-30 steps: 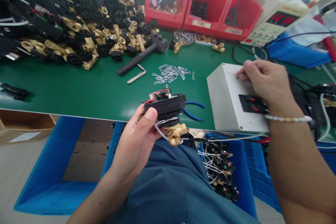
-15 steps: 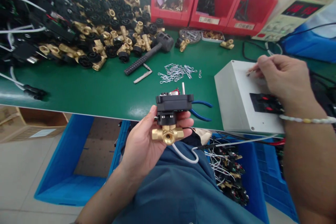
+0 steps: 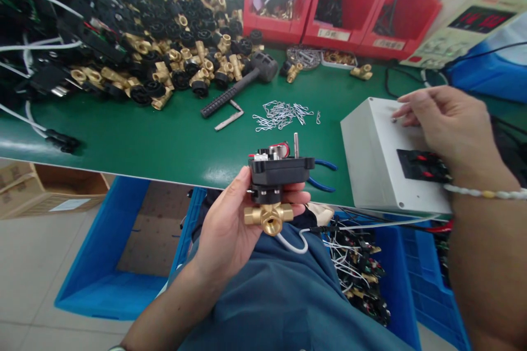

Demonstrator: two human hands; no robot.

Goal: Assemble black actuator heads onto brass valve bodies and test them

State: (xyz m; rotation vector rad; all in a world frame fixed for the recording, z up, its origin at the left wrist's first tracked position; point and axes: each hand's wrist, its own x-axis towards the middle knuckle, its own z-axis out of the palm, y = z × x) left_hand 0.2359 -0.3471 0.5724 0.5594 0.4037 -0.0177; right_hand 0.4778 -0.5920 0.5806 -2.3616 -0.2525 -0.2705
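Observation:
My left hand (image 3: 230, 219) holds a motorized brass valve (image 3: 272, 216) in front of my body, above the bench edge. Its black actuator housing (image 3: 282, 171) is uncovered on top, showing small electronic parts and an upright metal shaft (image 3: 296, 145). A white cable (image 3: 302, 244) runs from it to the right. My right hand (image 3: 448, 126) hovers over a grey control box (image 3: 382, 142), its fingers apart beside a small toggle switch (image 3: 394, 119). Whether a fingertip touches the switch I cannot tell. The box also carries a black terminal block (image 3: 420, 165) with red tabs, partly beneath the wrist.
Blue-handled pliers (image 3: 323, 184) lie behind the valve. Wire clips (image 3: 280, 115), a hex key (image 3: 228, 119) and a black mallet (image 3: 242, 85) lie farther back. Brass valve bodies (image 3: 197, 60) are heaped left, red bins (image 3: 337, 33) stand behind, and blue crates (image 3: 111, 301) sit below.
My right fingers have loosened around the toggle switch and spread a little. The valve in my left hand has tipped slightly, showing more of its top. The whole view has shifted a little.

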